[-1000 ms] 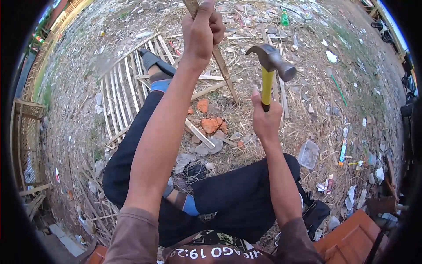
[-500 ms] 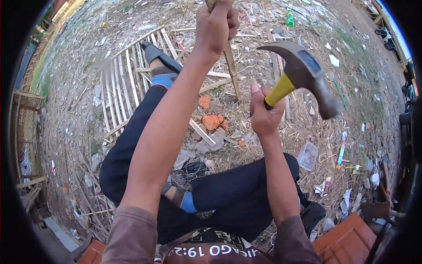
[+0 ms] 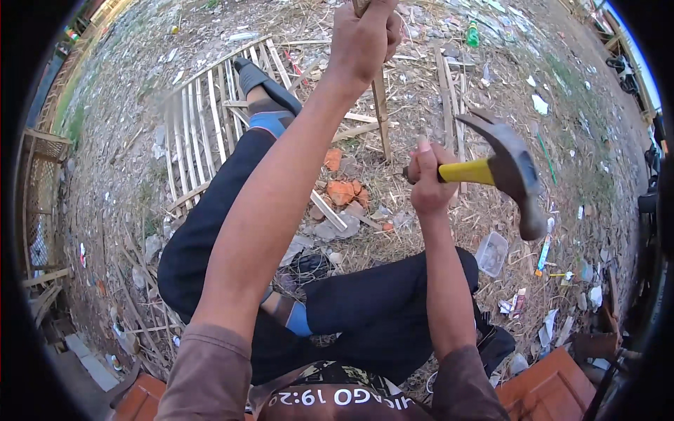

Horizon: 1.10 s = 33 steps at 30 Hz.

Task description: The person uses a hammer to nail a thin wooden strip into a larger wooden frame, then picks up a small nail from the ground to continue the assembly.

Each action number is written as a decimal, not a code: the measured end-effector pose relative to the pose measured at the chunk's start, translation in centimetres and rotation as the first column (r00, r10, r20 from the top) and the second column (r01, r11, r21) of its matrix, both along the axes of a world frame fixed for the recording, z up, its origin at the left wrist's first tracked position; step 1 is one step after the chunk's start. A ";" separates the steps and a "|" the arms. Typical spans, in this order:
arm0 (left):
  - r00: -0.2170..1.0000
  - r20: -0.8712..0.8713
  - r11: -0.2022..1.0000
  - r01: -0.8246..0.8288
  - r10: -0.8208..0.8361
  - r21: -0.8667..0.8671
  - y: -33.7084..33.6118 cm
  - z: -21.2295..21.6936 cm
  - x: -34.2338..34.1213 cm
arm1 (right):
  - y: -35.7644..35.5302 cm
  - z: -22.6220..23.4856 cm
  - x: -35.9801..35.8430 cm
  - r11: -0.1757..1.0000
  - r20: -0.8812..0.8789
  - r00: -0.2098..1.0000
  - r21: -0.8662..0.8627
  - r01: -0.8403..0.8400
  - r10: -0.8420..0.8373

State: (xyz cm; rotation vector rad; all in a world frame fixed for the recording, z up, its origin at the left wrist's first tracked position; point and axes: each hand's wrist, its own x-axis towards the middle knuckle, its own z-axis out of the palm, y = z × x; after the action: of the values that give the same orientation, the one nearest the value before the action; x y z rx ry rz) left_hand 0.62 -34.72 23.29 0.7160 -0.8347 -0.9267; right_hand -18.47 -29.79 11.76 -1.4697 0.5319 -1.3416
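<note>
High in the view, my left hand (image 3: 365, 41) is wrapped round the upper part of a wooden stake (image 3: 380, 116). The stake's lower end meets the littered ground; its top passes out of the picture. My right hand (image 3: 430, 175) grips a claw hammer (image 3: 516, 165) by its yellow and black handle, thumb pointing up. The hammer's dark metal head hangs out to the right, claw up and striking face down, apart from the stake. Broken orange brick pieces (image 3: 342, 192) lie near the foot of the stake.
A slatted wooden frame (image 3: 200, 133) lies to the left, under my stretched leg. A clear plastic tub (image 3: 492, 254) is beside my bent knee. Long wooden strips (image 3: 446, 98) and a green bottle (image 3: 472, 34) lie farther off. An orange-brown panel (image 3: 551, 389) is at lower right.
The hammer head has swung down, its handle turning nearly level. My right hand has tilted with it. The view has shifted slightly, while my left hand keeps its hold on the stake.
</note>
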 end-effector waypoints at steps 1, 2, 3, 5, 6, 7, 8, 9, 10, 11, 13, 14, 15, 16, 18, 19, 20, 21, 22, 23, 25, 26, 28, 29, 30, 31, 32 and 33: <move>0.993 0.102 0.999 -0.050 0.051 -0.015 0.1 0.1 -0.7 | -0.1 -5.2 -1.0 0.994 -0.374 0.924 0.041 0.096 -0.074; 0.973 0.204 0.994 -0.102 0.108 -0.040 0.0 0.1 -1.1 | -0.2 -8.0 -1.6 0.979 -0.692 0.713 0.043 0.200 -0.115; 0.971 0.209 0.993 -0.103 0.113 -0.061 -0.4 0.3 -0.8 | -0.7 -7.3 -1.4 0.980 -0.685 0.717 0.025 0.199 -0.128; 1.000 0.021 1.000 -0.016 0.016 -0.020 -0.4 -0.3 -0.3 | -0.3 -5.0 -0.7 0.895 -0.397 0.912 0.363 0.259 -0.103; 1.000 0.024 1.000 -0.014 0.014 -0.001 -0.2 -0.6 -0.3 | 0.1 -3.4 -0.7 0.887 -0.396 0.913 0.382 0.259 -0.096; 0.998 0.050 0.999 -0.048 0.048 -0.011 -0.2 -0.6 -0.1 | -0.4 -1.2 -0.4 0.936 -0.331 0.940 0.297 0.188 -0.083; 0.993 0.075 0.996 -0.089 0.091 -0.024 0.0 -0.6 0.2 | -0.7 0.6 -0.1 0.973 -0.265 0.963 0.204 0.111 -0.055; 0.988 0.085 0.990 -0.135 0.131 0.037 0.4 -0.5 0.5 | -0.1 2.0 0.3 0.972 -0.266 0.963 0.212 0.101 -0.043; 0.988 0.080 0.990 -0.133 0.129 0.039 0.3 -0.5 0.4 | 0.2 3.3 0.6 0.980 -0.160 0.987 0.197 0.038 -0.006; 0.992 0.087 0.996 -0.091 0.090 0.015 0.3 -0.4 0.4 | 0.5 3.9 0.7 0.984 -0.052 0.998 0.177 -0.027 0.037; 0.994 0.095 0.999 -0.045 0.046 -0.012 0.2 -0.1 0.1 | 0.4 -2.2 0.1 0.976 -0.327 0.945 0.196 0.092 -0.023; 0.990 0.070 0.992 -0.125 0.123 0.018 -0.1 -0.7 -0.4 | 0.5 -6.2 -0.9 0.957 -0.587 0.806 0.182 0.224 -0.077; 0.975 0.064 0.976 -0.217 0.215 0.024 -0.7 -0.2 -0.2 | 1.0 -8.8 -2.0 0.956 -0.684 0.726 0.160 0.246 -0.072; 0.998 0.025 0.998 -0.062 0.062 -0.007 -0.7 -0.6 1.2 | 1.3 -10.3 -3.1 0.952 -0.772 0.631 0.135 0.275 -0.073; 0.998 0.038 0.999 -0.044 0.045 -0.025 -0.4 -0.9 1.5 | 0.3 -7.0 -1.8 0.963 -0.675 0.727 0.098 0.252 -0.121; 0.998 0.035 0.999 -0.051 0.051 -0.006 -0.2 -1.2 1.5 | 0.4 -4.9 -0.9 0.968 -0.575 0.805 0.083 0.235 -0.146; 0.993 0.044 0.994 -0.110 0.109 0.016 0.5 -1.1 1.8 | 0.5 -1.3 0.8 0.967 -0.457 0.886 0.179 0.180 -0.080; 0.985 0.050 0.985 -0.169 0.167 0.025 0.9 -1.2 2.0 | 0.3 1.6 2.2 0.960 -0.327 0.945 0.255 0.116 -0.028; 0.984 0.049 0.985 -0.172 0.170 0.020 0.9 -1.1 2.0 | 0.2 2.7 2.4 0.961 -0.327 0.945 0.251 0.114 -0.026; 0.990 0.030 0.990 -0.137 0.136 0.016 1.0 -1.2 2.1 | 0.1 3.5 2.6 0.978 -0.154 0.988 0.208 0.017 0.015; 0.998 0.020 0.998 -0.058 0.058 -0.003 0.9 -0.8 2.1 | 0.1 2.1 2.4 0.992 -0.005 1.000 0.124 -0.026 0.027; 0.999 0.015 0.999 -0.049 0.049 -0.011 0.5 -0.6 1.6 | -0.4 -3.2 1.0 0.979 -0.183 0.983 0.197 0.058 -0.021; 0.980 0.043 0.981 -0.193 0.192 0.033 0.1 -0.6 1.1 | 0.7 -9.1 -1.7 0.951 -0.783 0.622 0.172 0.256 -0.026; 0.996 0.070 0.999 -0.047 0.049 -0.026 0.6 -0.9 2.8 | 1.0 -9.0 -2.1 0.948 -0.766 0.641 0.170 0.268 -0.044; 0.996 0.071 0.998 -0.048 0.050 -0.032 0.4 -0.5 2.8 | 1.1 -8.7 -2.2 0.946 -0.750 0.660 0.175 0.272 -0.052; 0.995 0.066 0.997 -0.071 0.074 -0.042 0.3 -0.2 2.6 | 0.3 -7.3 -1.4 0.946 -0.622 0.780 0.206 0.250 -0.070; 0.994 0.057 0.995 -0.095 0.097 -0.027 0.6 -0.5 2.3 | 0.0 -5.1 -0.2 0.941 -0.483 0.872 0.255 0.223 -0.076; 0.991 0.050 0.992 -0.128 0.128 -0.007 1.3 -1.3 2.3 | 0.3 -1.2 1.2 0.948 -0.375 0.927 0.280 0.148 -0.034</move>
State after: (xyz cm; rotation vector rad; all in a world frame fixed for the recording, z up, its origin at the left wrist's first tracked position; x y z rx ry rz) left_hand 2.89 -33.43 22.01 0.7837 -0.8250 -0.7951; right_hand -17.25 -29.53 10.55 -1.4522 1.0156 -0.9989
